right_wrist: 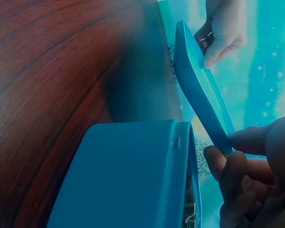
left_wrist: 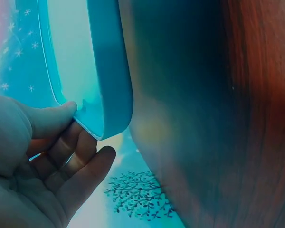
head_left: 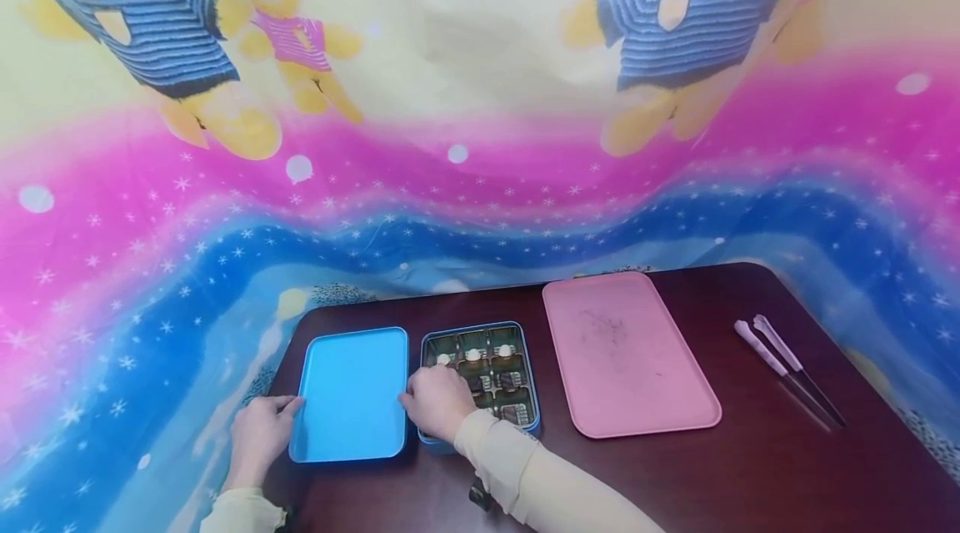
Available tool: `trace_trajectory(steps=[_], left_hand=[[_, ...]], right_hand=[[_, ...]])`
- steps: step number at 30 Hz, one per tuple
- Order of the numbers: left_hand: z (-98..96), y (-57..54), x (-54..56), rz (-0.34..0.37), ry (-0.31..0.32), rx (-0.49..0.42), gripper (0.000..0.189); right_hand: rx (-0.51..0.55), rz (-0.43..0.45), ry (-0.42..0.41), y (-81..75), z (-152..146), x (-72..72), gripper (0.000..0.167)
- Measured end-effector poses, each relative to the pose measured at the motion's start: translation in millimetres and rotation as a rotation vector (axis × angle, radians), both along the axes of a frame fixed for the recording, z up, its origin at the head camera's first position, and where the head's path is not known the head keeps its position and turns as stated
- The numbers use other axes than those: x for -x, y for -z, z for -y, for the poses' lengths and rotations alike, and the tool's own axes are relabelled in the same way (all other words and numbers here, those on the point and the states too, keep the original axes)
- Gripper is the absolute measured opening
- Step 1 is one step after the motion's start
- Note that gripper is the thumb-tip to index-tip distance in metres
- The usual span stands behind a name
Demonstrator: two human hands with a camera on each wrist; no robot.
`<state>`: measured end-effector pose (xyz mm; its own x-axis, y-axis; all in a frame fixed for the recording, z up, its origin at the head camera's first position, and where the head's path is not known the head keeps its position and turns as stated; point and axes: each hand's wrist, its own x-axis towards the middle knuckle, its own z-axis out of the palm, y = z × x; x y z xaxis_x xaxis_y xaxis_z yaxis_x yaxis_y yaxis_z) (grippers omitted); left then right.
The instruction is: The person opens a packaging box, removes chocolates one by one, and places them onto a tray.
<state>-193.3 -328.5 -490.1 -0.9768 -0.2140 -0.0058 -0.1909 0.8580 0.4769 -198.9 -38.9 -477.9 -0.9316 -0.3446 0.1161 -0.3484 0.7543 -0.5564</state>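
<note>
A bright blue tin lid (head_left: 351,396) is held above the table, its hollow side facing up. My left hand (head_left: 258,437) pinches its left edge, thumb on the inside and fingers beneath, as the left wrist view shows. At the opposite edge my right hand (head_left: 441,401) pinches the lid between thumb and fingers. Just right of the lid stands the uncovered blue tin (right_wrist: 123,175), and my right hand hides part of it. Small wrapped pieces (head_left: 510,380), which look like sweets, sit in its gold divided insert.
On the dark wooden table (head_left: 622,483), a pink tray (head_left: 630,358) lies right of the tin. Farther right are tongs (head_left: 787,366) with pale handles and metal arms. A patterned cloth (head_left: 480,174) with bears hangs behind the table.
</note>
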Motion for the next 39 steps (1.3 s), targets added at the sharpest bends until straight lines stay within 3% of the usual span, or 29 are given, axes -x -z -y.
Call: trace_trajectory(steps=[13,19,39], left_hand=[[9.5,6.7,1.6,0.061,-0.010,-0.007,0.034],[14.6,8.3,3.5,0.088,0.000,0.005,0.032],[19.9,16.4,0.8,0.137,0.042,-0.002,0.030]], right_hand=[[-0.147,-0.068,-0.001,1.7,12.9,0.2,0.051],[-0.267,-0.107,-0.001,4.9,21.1,0.2,0.047],[-0.450,-0.097,-0.020,15.3,44.2,2.1,0.029]])
